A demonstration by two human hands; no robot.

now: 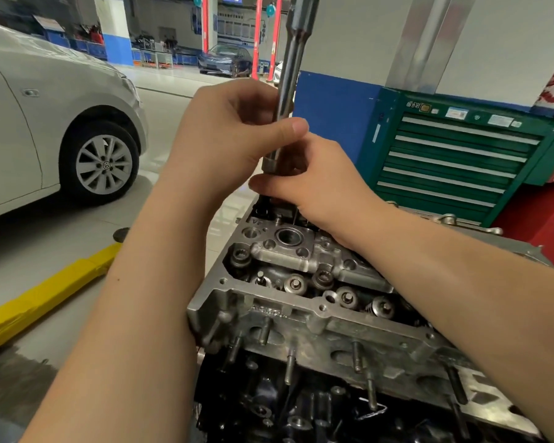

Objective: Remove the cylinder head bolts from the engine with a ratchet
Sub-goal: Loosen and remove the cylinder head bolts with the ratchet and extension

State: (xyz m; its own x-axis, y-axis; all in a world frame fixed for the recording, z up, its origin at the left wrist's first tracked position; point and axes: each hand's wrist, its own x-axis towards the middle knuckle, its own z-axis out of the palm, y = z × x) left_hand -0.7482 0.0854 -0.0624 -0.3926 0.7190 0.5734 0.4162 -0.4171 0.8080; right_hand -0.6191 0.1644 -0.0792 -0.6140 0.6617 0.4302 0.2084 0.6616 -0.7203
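Observation:
A bare aluminium cylinder head (pixel 301 311) sits on a dark engine block, filling the lower middle of the head view. A long steel ratchet extension (pixel 290 59) stands nearly upright over the head's far end, its top running out of frame. My left hand (pixel 224 135) grips the shaft, thumb across its front. My right hand (pixel 314 183) curls around the bottom end of the tool just below, hiding what it meets. Two head bolts (pixel 240 254) (pixel 321 278) with splined sockets sit in the near recesses.
A silver car (pixel 45 123) stands at the left on the tiled floor. A yellow lift arm (pixel 45 292) lies low at the left. A green tool chest (pixel 454 155) stands behind the engine on the right. Studs (pixel 357 356) stick out of the head's near face.

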